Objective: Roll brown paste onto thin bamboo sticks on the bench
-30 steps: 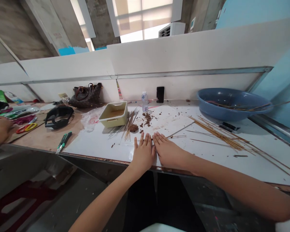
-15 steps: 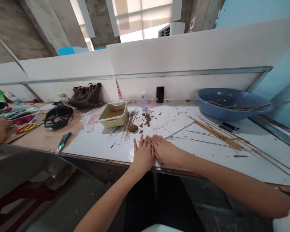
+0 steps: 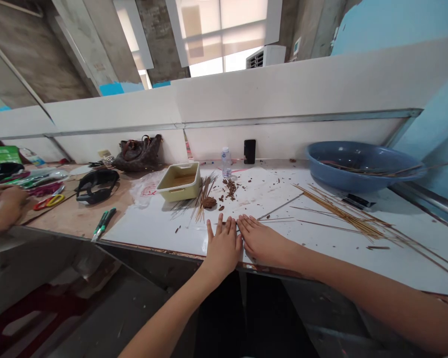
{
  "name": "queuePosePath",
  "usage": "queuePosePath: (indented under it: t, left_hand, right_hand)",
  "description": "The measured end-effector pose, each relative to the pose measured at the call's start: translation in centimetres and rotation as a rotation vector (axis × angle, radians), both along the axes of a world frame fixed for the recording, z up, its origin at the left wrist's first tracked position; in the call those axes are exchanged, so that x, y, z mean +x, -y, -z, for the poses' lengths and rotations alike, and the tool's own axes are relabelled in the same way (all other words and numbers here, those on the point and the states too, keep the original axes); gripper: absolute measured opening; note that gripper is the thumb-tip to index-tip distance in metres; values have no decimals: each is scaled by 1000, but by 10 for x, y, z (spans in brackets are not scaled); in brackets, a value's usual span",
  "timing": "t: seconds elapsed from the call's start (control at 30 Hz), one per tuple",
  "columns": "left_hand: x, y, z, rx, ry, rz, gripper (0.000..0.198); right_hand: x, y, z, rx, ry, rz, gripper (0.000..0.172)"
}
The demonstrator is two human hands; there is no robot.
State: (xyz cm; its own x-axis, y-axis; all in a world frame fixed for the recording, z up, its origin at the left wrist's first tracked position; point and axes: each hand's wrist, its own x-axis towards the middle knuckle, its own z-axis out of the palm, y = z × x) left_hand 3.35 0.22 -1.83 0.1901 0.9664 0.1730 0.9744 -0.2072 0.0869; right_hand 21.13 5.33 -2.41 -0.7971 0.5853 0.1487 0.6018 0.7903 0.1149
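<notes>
Palms down at the near edge of the tabletop: a pressing or rolling step, I judge.
I see the left hand and right hand side by side, fingers straight, neither grip closed round anything visible. A dark sliver shows between them, the rest hidden. A rod slants from beside the right fingers toward the sticks. The next move calls, I'd say, for even pressure.

No readable text or numbers.
</notes>
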Motion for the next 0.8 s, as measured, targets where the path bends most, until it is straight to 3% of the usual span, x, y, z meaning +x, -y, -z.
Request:
queuePosePath:
  t: [0.2,0.4,0.53,0.8]
  left_hand:
    - [3,-15,-8,-55,22,-19,61]
    - [2,-7,0,18,42,-6,57]
    - [-9,-17,0,55,59,26,51]
    - [-41,-56,-23,38,200,22,21]
  right_hand:
    - [-9,-15,-5,-3,13,40,68]
    - [1,-6,-1,5,-8,11,66]
    - [3,-9,-6,-34,-48,15,62]
    - [4,-46,-27,-175,-308,30,18]
